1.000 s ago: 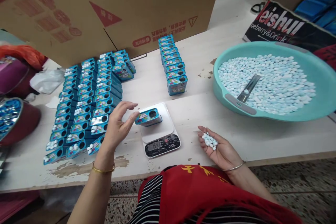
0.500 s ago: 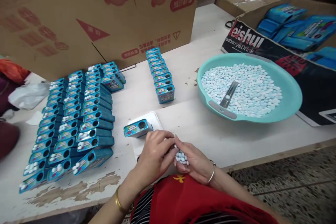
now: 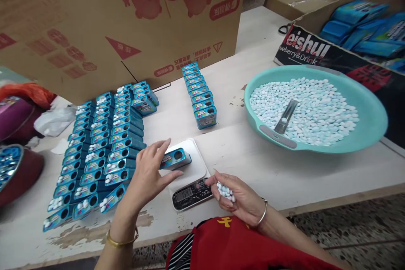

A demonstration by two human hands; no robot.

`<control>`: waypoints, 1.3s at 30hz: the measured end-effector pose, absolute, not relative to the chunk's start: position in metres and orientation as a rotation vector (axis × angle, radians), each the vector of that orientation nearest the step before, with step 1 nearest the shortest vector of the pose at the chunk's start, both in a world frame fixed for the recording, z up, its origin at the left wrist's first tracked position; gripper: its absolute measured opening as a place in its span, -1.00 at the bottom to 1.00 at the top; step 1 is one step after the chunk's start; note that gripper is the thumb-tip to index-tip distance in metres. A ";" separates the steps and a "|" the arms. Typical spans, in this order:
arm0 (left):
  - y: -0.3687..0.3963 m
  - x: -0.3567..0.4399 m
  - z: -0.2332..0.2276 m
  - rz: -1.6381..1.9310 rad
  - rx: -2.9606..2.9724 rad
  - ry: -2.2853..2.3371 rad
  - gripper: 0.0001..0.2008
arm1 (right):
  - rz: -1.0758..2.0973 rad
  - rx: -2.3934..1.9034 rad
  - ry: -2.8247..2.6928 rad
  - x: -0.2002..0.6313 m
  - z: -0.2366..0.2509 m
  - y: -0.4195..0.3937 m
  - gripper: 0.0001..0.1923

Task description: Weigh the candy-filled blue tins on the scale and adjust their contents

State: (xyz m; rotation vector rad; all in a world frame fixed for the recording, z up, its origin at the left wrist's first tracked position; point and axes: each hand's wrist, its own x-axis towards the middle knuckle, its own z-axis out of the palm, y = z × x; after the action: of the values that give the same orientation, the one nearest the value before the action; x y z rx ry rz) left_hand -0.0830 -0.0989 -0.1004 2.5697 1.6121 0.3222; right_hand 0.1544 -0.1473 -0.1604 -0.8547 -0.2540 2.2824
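My left hand (image 3: 147,177) is open, thumb and fingers spread beside a blue candy tin (image 3: 177,158). That tin lies on the white platform of a digital kitchen scale (image 3: 190,196), its round dark opening showing; whether my fingers touch it I cannot tell. The scale's black panel shows a lit reading. My right hand (image 3: 242,202) is curled around a small heap of white and pale-blue candies (image 3: 225,192), just right of the scale. Further right, a turquoise basin (image 3: 368,135) holds many such candies, with a metal scoop (image 3: 285,117) lying on them.
Rows of blue tins (image 3: 122,141) stand at the left, several with candies on top. A single row (image 3: 205,116) stands behind the scale. A large cardboard box (image 3: 177,29) blocks the back. An open carton (image 3: 303,46) of tins is back right; a dark red bowl (image 3: 28,177) is far left.
My left hand has moved from my right hand to the tin, its fingers now spread. My right hand keeps the candies. The scale's display has come into sight as the view shifted.
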 end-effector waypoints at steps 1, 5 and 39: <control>-0.096 -0.084 -0.101 0.263 2.567 1.594 -0.46 | 2.269 -0.859 -0.241 0.157 -0.163 -0.147 -0.60; -0.077 -0.060 -0.098 0.249 2.651 1.451 -0.73 | 2.208 -0.881 -0.210 0.164 -0.172 -0.145 -0.60; 0.020 -0.097 -0.069 -0.236 2.646 2.065 -0.74 | 2.041 -1.095 0.106 0.182 -0.180 -0.140 -0.74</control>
State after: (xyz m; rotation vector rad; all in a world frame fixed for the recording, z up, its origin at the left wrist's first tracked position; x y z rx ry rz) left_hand -0.0970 0.0196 -0.0688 2.6462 2.0646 -0.2355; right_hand 0.1820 -0.1401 -0.1801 -1.0950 0.1058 2.0412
